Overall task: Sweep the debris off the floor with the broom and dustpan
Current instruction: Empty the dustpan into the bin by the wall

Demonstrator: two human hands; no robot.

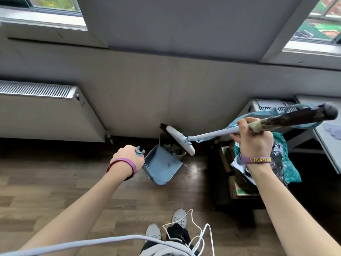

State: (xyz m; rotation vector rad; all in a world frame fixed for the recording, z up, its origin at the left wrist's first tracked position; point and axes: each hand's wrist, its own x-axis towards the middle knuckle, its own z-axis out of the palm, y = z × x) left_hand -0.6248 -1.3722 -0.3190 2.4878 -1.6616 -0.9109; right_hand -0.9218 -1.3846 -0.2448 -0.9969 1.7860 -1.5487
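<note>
Blue dustpan [162,166] stood tilted just right of your left hand [127,159], which clenched its handle top, while your right hand [252,134] gripped the broom [206,135], shaft running leftward from that grip to the head near the pan's far edge.

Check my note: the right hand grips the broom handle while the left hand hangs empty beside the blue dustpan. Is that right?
Not quite. The head view shows the left hand is not empty: it grips the handle of the blue dustpan. The right hand does grip the broom handle.
</note>
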